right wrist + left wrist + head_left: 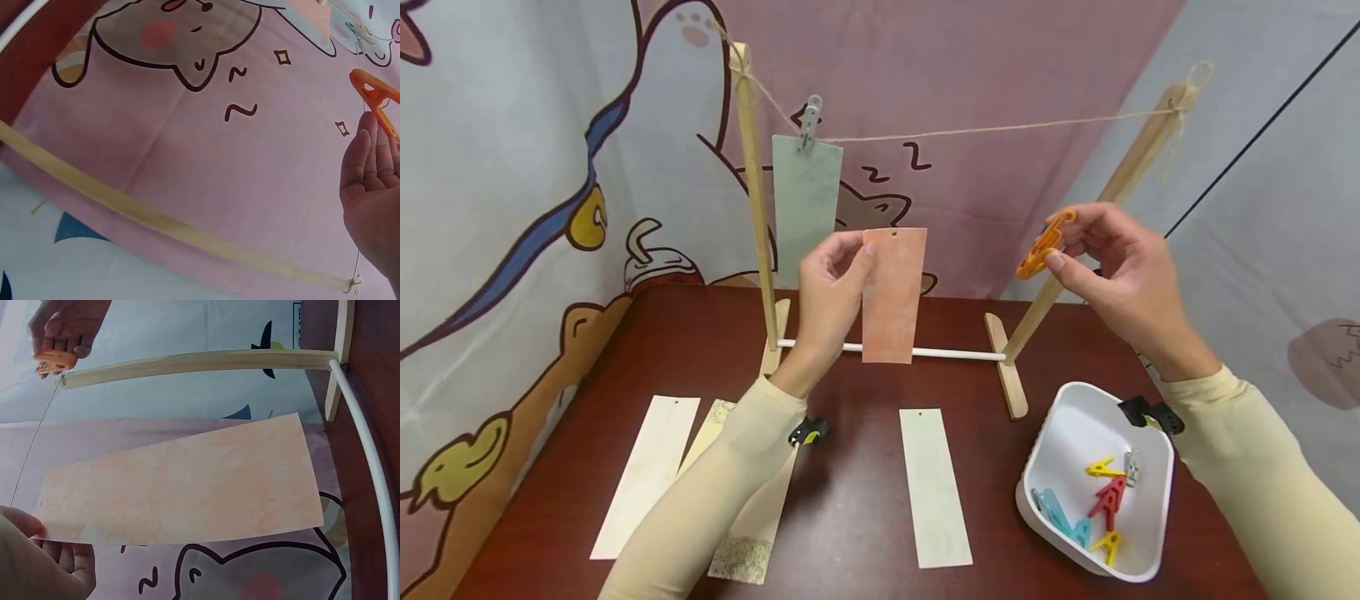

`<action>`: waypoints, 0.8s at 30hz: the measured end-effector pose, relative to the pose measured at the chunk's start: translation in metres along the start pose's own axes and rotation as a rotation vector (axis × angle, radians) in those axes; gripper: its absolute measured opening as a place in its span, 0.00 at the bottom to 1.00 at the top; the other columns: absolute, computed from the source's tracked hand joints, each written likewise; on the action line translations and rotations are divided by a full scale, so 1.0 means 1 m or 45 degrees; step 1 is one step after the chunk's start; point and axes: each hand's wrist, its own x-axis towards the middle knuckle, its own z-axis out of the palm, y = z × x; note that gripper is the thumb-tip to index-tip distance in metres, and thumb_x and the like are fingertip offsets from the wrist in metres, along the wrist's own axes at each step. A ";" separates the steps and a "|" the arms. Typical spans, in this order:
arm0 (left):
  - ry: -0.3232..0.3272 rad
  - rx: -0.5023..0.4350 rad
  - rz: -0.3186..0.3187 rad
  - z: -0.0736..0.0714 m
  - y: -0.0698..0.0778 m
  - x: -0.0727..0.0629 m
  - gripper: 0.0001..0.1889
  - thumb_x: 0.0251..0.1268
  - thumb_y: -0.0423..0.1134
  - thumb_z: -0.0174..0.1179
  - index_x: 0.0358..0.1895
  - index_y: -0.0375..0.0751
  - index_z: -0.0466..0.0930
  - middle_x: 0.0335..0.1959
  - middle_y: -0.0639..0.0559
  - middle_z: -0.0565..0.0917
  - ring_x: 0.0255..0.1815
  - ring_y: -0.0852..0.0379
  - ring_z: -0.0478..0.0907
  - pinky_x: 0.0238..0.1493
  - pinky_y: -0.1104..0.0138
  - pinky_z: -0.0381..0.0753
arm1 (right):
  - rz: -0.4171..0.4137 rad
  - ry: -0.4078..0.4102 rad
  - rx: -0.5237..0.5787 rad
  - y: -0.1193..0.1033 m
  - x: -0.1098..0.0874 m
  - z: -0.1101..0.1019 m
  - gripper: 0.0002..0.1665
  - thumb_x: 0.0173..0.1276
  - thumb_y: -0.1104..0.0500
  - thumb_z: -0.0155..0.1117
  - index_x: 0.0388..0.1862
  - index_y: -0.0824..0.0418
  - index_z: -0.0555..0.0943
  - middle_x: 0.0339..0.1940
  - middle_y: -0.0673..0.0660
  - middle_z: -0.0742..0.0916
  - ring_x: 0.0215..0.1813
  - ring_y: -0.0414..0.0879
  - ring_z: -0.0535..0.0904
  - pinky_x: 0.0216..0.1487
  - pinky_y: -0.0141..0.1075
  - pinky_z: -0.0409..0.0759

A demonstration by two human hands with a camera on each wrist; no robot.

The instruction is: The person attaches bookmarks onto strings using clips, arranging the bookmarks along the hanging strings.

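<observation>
The head camera looks forward and down over the counter [842,492], far enough back to take in the left hand [831,287] and right hand [1131,271] together. The left wrist view is close to the orange card [181,487], turned sideways so the counter runs down its right edge. The right wrist view faces the cloth backdrop [262,181], with the counter slanting across its upper left corner. All three share the orange clip [1037,262] and right post [1131,165].
</observation>
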 end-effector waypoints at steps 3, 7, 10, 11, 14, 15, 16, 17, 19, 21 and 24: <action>0.019 -0.010 0.034 0.003 0.002 0.006 0.09 0.79 0.28 0.63 0.52 0.22 0.86 0.41 0.41 0.88 0.37 0.59 0.80 0.40 0.69 0.80 | -0.001 -0.014 -0.017 -0.002 0.009 0.001 0.18 0.67 0.77 0.69 0.56 0.78 0.83 0.42 0.63 0.88 0.44 0.51 0.82 0.51 0.32 0.79; 0.034 -0.019 0.067 0.008 0.004 0.012 0.10 0.80 0.28 0.63 0.52 0.21 0.86 0.42 0.40 0.88 0.39 0.61 0.80 0.41 0.69 0.79 | 0.015 -0.005 0.022 -0.003 0.018 0.002 0.19 0.69 0.76 0.70 0.59 0.75 0.83 0.44 0.62 0.88 0.45 0.50 0.82 0.49 0.30 0.80; 0.060 -0.027 0.067 0.011 0.006 0.014 0.10 0.79 0.28 0.63 0.52 0.21 0.86 0.42 0.39 0.88 0.39 0.61 0.80 0.42 0.70 0.79 | 0.017 -0.015 0.033 -0.004 0.024 0.005 0.20 0.70 0.75 0.70 0.60 0.75 0.83 0.46 0.64 0.88 0.46 0.52 0.82 0.48 0.30 0.82; 0.071 -0.031 0.065 0.012 0.007 0.014 0.09 0.79 0.27 0.63 0.52 0.21 0.86 0.42 0.39 0.88 0.39 0.61 0.81 0.42 0.70 0.80 | 0.012 -0.021 0.029 -0.005 0.027 0.006 0.19 0.71 0.75 0.69 0.60 0.76 0.83 0.46 0.64 0.88 0.47 0.52 0.83 0.48 0.31 0.83; 0.097 -0.055 0.059 0.015 0.008 0.015 0.09 0.79 0.27 0.63 0.52 0.21 0.86 0.42 0.40 0.88 0.39 0.61 0.81 0.42 0.70 0.80 | 0.001 -0.025 0.046 -0.006 0.034 0.010 0.19 0.71 0.75 0.69 0.60 0.75 0.83 0.46 0.64 0.88 0.47 0.52 0.83 0.49 0.31 0.83; 0.105 -0.064 0.059 0.016 0.008 0.015 0.09 0.79 0.27 0.63 0.52 0.20 0.86 0.42 0.41 0.88 0.39 0.61 0.81 0.43 0.70 0.80 | 0.001 -0.022 0.051 -0.007 0.036 0.011 0.19 0.71 0.75 0.70 0.60 0.75 0.84 0.46 0.64 0.89 0.47 0.52 0.83 0.49 0.30 0.83; 0.114 -0.074 0.058 0.017 0.008 0.016 0.09 0.79 0.27 0.63 0.52 0.20 0.86 0.41 0.42 0.88 0.39 0.61 0.81 0.42 0.70 0.80 | -0.007 -0.023 0.047 -0.008 0.040 0.013 0.19 0.72 0.74 0.70 0.60 0.74 0.84 0.46 0.64 0.89 0.47 0.52 0.84 0.50 0.30 0.83; 0.121 -0.083 0.059 0.017 0.008 0.016 0.09 0.79 0.27 0.63 0.52 0.20 0.86 0.41 0.42 0.88 0.38 0.61 0.81 0.42 0.70 0.80 | -0.013 -0.022 0.041 -0.009 0.043 0.015 0.18 0.72 0.74 0.70 0.60 0.73 0.85 0.46 0.64 0.89 0.47 0.52 0.84 0.50 0.30 0.83; 0.141 -0.098 0.060 0.019 0.009 0.018 0.09 0.79 0.27 0.63 0.52 0.20 0.85 0.40 0.44 0.87 0.37 0.61 0.80 0.40 0.70 0.80 | -0.018 -0.020 0.038 -0.011 0.051 0.020 0.18 0.72 0.73 0.71 0.60 0.71 0.85 0.46 0.63 0.89 0.47 0.52 0.84 0.50 0.30 0.82; 0.163 -0.101 0.066 0.020 0.009 0.021 0.09 0.79 0.27 0.63 0.52 0.21 0.86 0.40 0.45 0.87 0.37 0.61 0.80 0.39 0.70 0.79 | -0.039 -0.030 -0.012 -0.014 0.059 0.025 0.18 0.74 0.72 0.71 0.61 0.70 0.85 0.47 0.63 0.89 0.47 0.52 0.84 0.51 0.30 0.82; 0.190 -0.102 0.077 0.019 0.009 0.024 0.09 0.79 0.26 0.63 0.51 0.21 0.86 0.40 0.44 0.88 0.36 0.61 0.80 0.38 0.70 0.79 | -0.073 -0.034 -0.019 -0.017 0.067 0.032 0.17 0.74 0.71 0.70 0.60 0.70 0.85 0.46 0.62 0.88 0.46 0.52 0.83 0.50 0.30 0.82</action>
